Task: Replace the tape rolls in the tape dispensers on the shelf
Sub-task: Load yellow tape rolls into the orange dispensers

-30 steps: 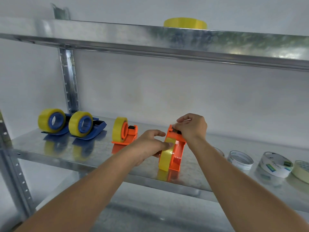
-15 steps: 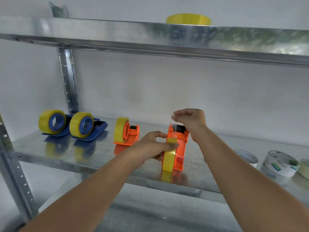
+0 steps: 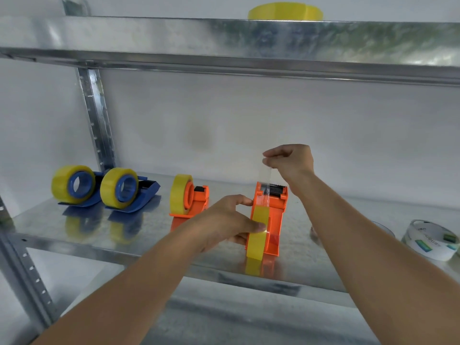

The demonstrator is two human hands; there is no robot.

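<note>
We see the orange dispenser (image 3: 273,215) upright on the shelf (image 3: 74,235), yellow roll (image 3: 258,232) mounted, clear tape strip (image 3: 266,181) pulled up past the cutter.

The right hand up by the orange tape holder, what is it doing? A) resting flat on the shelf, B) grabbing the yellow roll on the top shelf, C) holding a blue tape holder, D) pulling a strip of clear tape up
D: the right hand pinches a clear tape strip that stretches up from the orange dispenser, above its cutter.
</note>
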